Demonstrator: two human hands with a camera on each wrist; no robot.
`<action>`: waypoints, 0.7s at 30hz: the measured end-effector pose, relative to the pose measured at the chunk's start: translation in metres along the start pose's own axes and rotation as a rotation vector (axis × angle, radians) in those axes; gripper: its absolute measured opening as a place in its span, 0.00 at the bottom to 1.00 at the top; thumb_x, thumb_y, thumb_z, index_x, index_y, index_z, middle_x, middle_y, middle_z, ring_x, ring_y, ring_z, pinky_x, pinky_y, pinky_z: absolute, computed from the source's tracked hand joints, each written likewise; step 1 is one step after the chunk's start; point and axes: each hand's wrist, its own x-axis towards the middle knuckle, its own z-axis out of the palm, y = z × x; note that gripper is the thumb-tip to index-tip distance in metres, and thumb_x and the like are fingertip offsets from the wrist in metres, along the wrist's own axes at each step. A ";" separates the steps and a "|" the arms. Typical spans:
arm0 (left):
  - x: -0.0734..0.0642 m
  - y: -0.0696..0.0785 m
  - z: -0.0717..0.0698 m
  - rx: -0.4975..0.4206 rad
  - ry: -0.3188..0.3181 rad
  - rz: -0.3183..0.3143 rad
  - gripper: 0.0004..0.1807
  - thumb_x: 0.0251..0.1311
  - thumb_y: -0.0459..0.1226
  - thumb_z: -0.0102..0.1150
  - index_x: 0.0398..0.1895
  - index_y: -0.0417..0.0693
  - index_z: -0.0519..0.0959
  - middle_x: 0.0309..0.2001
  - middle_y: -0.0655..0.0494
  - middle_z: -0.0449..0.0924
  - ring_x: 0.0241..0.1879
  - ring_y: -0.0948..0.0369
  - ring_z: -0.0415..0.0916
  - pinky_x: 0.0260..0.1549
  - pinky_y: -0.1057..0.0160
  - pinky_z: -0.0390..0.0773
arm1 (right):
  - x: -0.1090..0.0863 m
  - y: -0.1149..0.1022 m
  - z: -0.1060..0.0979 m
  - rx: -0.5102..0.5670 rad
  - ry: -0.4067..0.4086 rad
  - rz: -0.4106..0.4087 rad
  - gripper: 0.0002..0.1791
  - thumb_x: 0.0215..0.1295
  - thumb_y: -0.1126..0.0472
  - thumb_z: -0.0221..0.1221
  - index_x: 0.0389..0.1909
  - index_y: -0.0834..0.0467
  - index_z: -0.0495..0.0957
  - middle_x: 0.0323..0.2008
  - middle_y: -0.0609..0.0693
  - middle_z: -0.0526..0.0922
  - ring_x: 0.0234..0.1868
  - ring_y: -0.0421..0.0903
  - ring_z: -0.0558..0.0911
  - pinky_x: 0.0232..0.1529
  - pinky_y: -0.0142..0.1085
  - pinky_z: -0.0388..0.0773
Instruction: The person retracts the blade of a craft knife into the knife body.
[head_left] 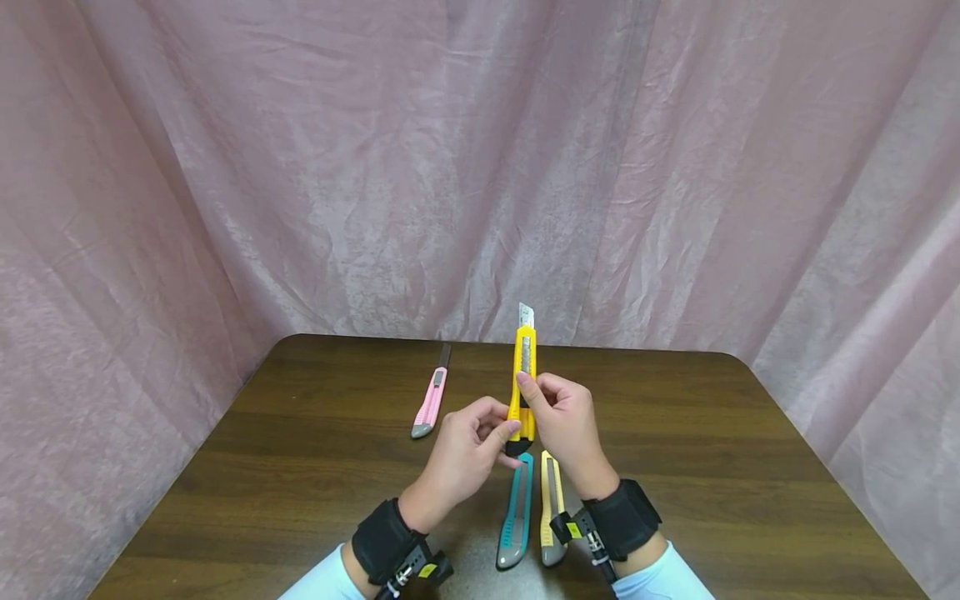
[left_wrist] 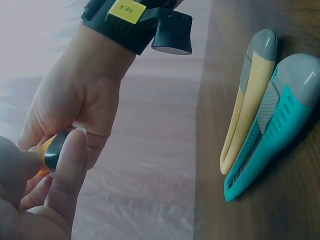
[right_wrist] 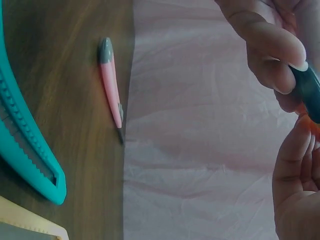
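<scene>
A bright yellow utility knife (head_left: pixel 527 354) is held upright above the table, its blade extended upward. My left hand (head_left: pixel 468 450) pinches it near the dark end cap (left_wrist: pixel 55 151). Higher up the handle, my right hand (head_left: pixel 567 421) grips the same knife, with the thumb on its front. In the right wrist view the dark cap (right_wrist: pixel 308 94) sits at the fingertips, and most of the handle is hidden. Below the hands lie a teal utility knife (head_left: pixel 514 517) and a pale yellow one (head_left: pixel 546 512), side by side with grey ends.
A pink utility knife (head_left: pixel 430 402) with its blade out lies farther back on the left of the brown wooden table (head_left: pixel 315 425). Pink curtains (head_left: pixel 420 183) hang behind the table and at its sides. Both wrists wear black straps with cameras.
</scene>
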 end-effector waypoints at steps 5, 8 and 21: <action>0.000 -0.002 -0.001 0.002 0.004 0.023 0.06 0.59 0.34 0.60 0.39 0.50 0.75 0.32 0.54 0.80 0.26 0.55 0.81 0.23 0.52 0.83 | -0.001 0.000 0.001 0.006 -0.001 -0.048 0.12 0.66 0.55 0.59 0.23 0.50 0.79 0.14 0.45 0.70 0.13 0.44 0.67 0.07 0.31 0.62; 0.000 -0.002 0.000 0.002 0.009 0.026 0.06 0.60 0.34 0.60 0.39 0.49 0.75 0.32 0.55 0.80 0.25 0.56 0.81 0.22 0.51 0.83 | -0.001 0.000 0.002 0.005 0.008 -0.049 0.11 0.66 0.55 0.59 0.24 0.50 0.79 0.14 0.46 0.69 0.13 0.44 0.67 0.07 0.31 0.62; 0.000 0.002 -0.002 -0.005 0.014 0.042 0.06 0.60 0.32 0.59 0.39 0.48 0.75 0.32 0.54 0.80 0.27 0.56 0.81 0.22 0.52 0.83 | -0.003 -0.001 0.004 0.027 0.013 -0.083 0.11 0.66 0.58 0.60 0.22 0.51 0.79 0.13 0.46 0.68 0.13 0.44 0.66 0.06 0.31 0.59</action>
